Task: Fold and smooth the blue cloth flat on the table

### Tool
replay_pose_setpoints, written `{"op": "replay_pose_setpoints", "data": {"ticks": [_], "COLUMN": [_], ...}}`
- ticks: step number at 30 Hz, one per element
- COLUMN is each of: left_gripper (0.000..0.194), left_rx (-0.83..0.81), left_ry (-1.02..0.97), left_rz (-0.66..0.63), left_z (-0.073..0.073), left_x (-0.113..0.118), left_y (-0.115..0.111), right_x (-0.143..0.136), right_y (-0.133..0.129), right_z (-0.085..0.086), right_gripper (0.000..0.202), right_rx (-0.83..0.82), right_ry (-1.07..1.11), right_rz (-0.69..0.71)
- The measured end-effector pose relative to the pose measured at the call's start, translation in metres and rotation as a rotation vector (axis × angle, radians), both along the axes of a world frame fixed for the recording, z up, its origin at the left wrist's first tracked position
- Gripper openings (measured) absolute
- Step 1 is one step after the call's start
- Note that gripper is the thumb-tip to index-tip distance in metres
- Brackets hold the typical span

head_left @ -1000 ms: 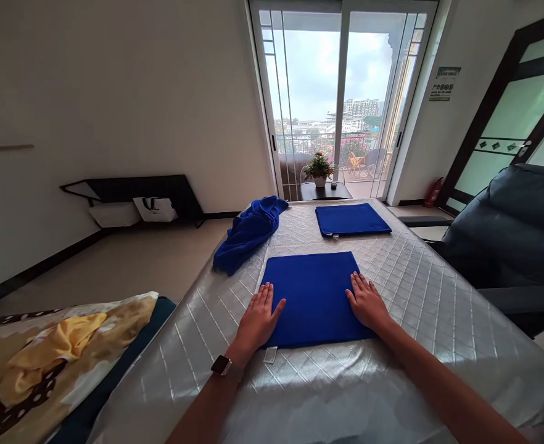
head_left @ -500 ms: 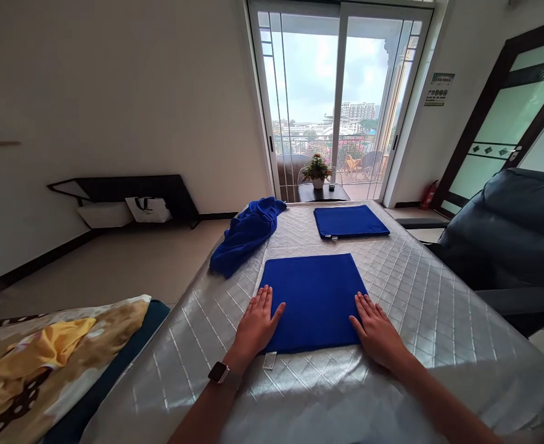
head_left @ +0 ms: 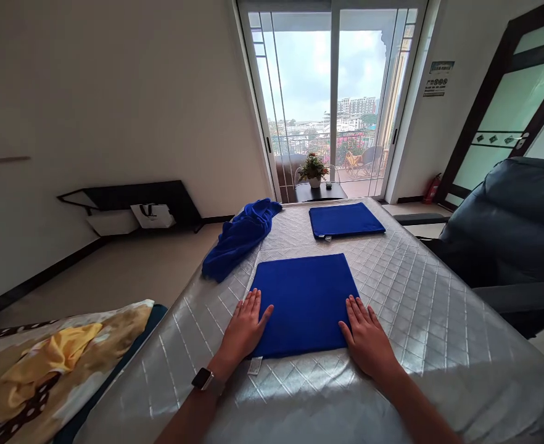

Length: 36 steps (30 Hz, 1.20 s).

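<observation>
A folded blue cloth (head_left: 306,308) lies flat in a neat rectangle on the silvery quilted mattress (head_left: 406,308), with a white label poking out at its near left corner. My left hand (head_left: 245,324) rests flat along its left edge, fingers stretched out and thumb on the fabric. On the opposite edge my right hand (head_left: 367,333) lies flat too, its fingers extended. Farther back sits a second folded blue cloth (head_left: 346,221). A crumpled blue cloth (head_left: 242,239) lies at the mattress's far left edge.
To the left is a patterned bedspread (head_left: 119,324) with a yellow cloth (head_left: 66,351) on it. A black armchair (head_left: 517,222) stands at the right. Beyond the mattress, a small table (head_left: 321,193) holds a potted plant (head_left: 313,171) before the sliding glass door (head_left: 334,92).
The camera view has shifted slightly, so the cloths and hands appear a little farther left. Both hands stay flat at the sides of the near folded cloth.
</observation>
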<state>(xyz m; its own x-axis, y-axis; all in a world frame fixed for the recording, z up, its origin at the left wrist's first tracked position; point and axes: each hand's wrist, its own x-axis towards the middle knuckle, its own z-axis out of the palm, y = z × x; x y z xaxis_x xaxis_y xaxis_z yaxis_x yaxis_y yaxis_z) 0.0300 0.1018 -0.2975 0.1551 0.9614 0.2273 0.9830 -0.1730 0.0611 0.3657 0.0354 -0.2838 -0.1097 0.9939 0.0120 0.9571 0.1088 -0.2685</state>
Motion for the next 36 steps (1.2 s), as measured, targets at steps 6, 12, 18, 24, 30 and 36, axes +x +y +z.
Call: {"op": "replay_pose_setpoints", "data": {"ticks": [6,12,18,24,30,36], "left_gripper": [0.077,0.072,0.066,0.068,0.070,0.072], "left_rx": [-0.111,-0.120,-0.096,-0.117,-0.184,-0.131], "left_ry": [-0.010,-0.053,-0.070,-0.029,0.011,0.016], "left_rz": [-0.175,-0.478,-0.510,-0.496,-0.286,-0.064], "left_z": [0.027,0.040,0.029,0.024,0.014,0.001], "left_x": [0.068,0.172,0.184,0.151,0.071,0.011], "left_y": [-0.018,-0.029,-0.027,-0.037,-0.048,-0.063], "right_x": [0.000,0.001,0.000,0.000,-0.001,0.000], "right_y": [0.000,-0.001,-0.002,-0.002,-0.002,-0.002], "right_z": [0.002,0.008,0.010,0.008,0.007,0.002], "right_gripper": [0.069,0.065,0.063,0.067,0.066,0.065], "right_rx": [-0.002,-0.016,-0.015,-0.020,-0.014,0.017], "right_ry": [0.028,-0.014,-0.011,0.009,0.026,0.011], "right_rz": [0.006,0.017,0.013,0.006,-0.012,-0.001]}}
